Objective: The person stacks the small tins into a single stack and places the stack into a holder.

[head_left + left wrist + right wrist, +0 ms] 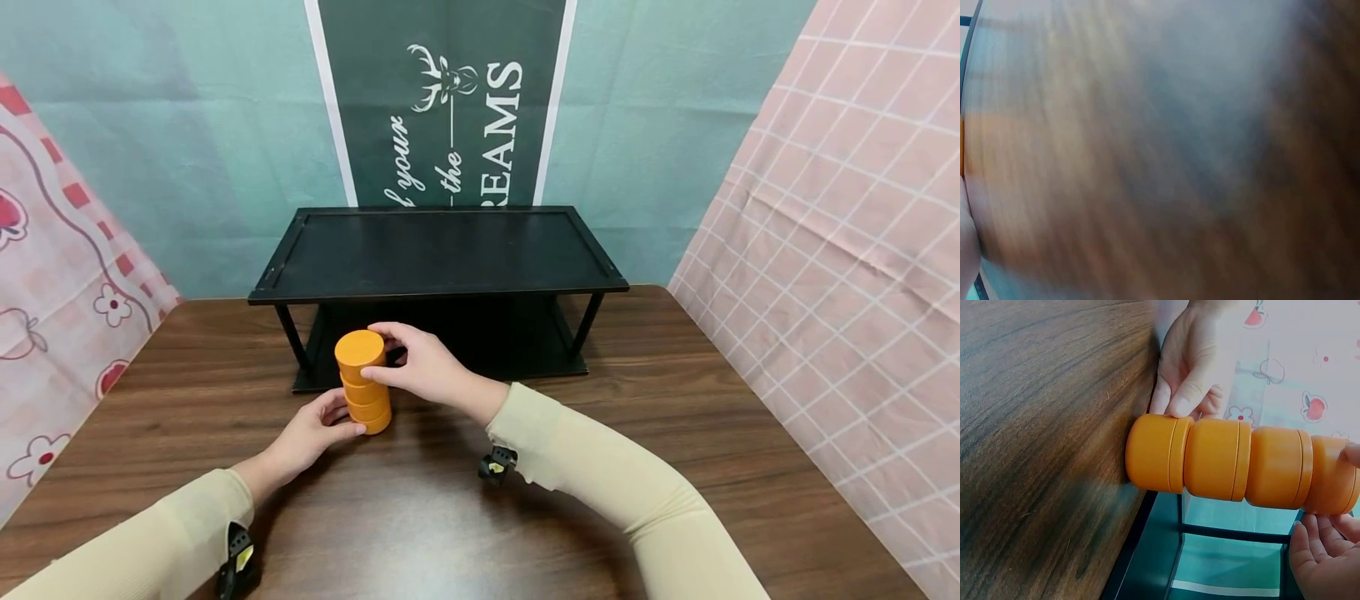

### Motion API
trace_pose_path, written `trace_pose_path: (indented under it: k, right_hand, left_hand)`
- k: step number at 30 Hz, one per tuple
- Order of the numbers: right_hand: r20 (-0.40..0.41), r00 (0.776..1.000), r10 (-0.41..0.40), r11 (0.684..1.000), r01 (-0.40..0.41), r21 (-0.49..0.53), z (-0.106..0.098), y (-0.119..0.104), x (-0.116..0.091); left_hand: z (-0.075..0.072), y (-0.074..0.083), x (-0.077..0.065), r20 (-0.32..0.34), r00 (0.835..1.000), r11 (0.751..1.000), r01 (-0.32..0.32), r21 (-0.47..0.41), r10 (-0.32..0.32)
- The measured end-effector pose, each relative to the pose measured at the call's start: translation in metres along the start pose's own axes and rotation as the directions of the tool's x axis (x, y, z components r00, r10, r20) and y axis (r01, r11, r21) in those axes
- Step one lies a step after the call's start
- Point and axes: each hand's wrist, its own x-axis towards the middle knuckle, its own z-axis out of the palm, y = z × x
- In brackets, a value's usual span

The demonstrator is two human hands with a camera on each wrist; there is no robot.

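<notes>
At seven o'clock from the black shelf rack (pixel 442 250), just in front of its lower board, a stack of four orange jars (pixel 365 390) stands on the tabletop (pixel 435 517). The jars sit lid to base, and their edges do not quite line up. From three o'clock the right hand (pixel 431 367) reaches the top jar (pixel 358 348), pinching it between the thumb on the near side and the fingers behind. From eight o'clock the left hand (pixel 309 432) meets the foot of the stack; its thumb and bent fingers hold the lowest jar (pixel 1152 453) at the side, the thumb near the lid seam in the right wrist view. The left wrist view is mostly blurred, with a thin strip of orange and a bit of hand at its nine o'clock edge.

Cream sleeves cover both arms, the left sleeve (pixel 150 533) coming from eight o'clock and the right sleeve (pixel 622 475) from five. A small black device (pixel 498 465) sits at the right wrist. Toward twelve o'clock, behind the rack, hangs a teal cloth (pixel 660 125) with a dark green panel bearing white lettering and a deer's head. A pink checked cloth (pixel 840 250) hangs at two o'clock, and a fruit-and-flower cloth (pixel 60 333) at nine.
</notes>
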Motion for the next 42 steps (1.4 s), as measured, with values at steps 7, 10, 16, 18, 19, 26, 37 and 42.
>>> trace_pose_path:
  k: [7,10,16,18,19,26,37,42]
  right_hand:
    - [0.055,0.996,0.075,0.997,-0.075,-0.010,-0.002,0.006,-0.005]
    - [0.109,0.988,0.113,0.993,-0.111,-0.030,0.003,0.016,-0.009]
    - [0.231,0.962,0.147,0.987,-0.127,-0.098,0.020,0.033,-0.014]
    - [0.253,0.956,0.149,0.984,-0.119,-0.131,0.025,0.036,-0.014]
    - [0.259,0.955,0.146,0.983,-0.110,-0.150,0.027,0.037,-0.014]
    - [0.244,0.963,0.113,0.975,-0.060,-0.214,0.035,0.035,-0.012]
    - [0.215,0.964,0.155,0.968,-0.105,-0.228,0.039,0.029,-0.013]
    - [0.205,0.964,0.170,0.955,-0.110,-0.277,0.040,0.026,-0.012]
  left_hand:
    - [0.003,0.000,0.000,0.004,1.000,1.000,-0.004,0.007,0.004]
    - [0.003,0.001,-0.002,0.000,1.000,1.000,-0.011,0.018,0.011]
    - [0.002,0.001,-0.002,-0.006,1.000,0.999,-0.007,0.034,0.007]
    - [0.001,0.001,-0.002,-0.003,1.000,0.999,-0.006,0.032,0.006]
    - [0.001,0.000,-0.001,0.004,1.000,0.999,-0.012,0.037,0.012]
    - [0.002,0.000,-0.002,0.006,1.000,0.999,-0.023,0.033,0.023]
    - [0.003,0.002,-0.002,0.011,1.000,0.999,-0.029,0.017,0.029]
    - [0.001,0.003,-0.003,0.013,0.999,0.999,-0.032,0.010,0.032]
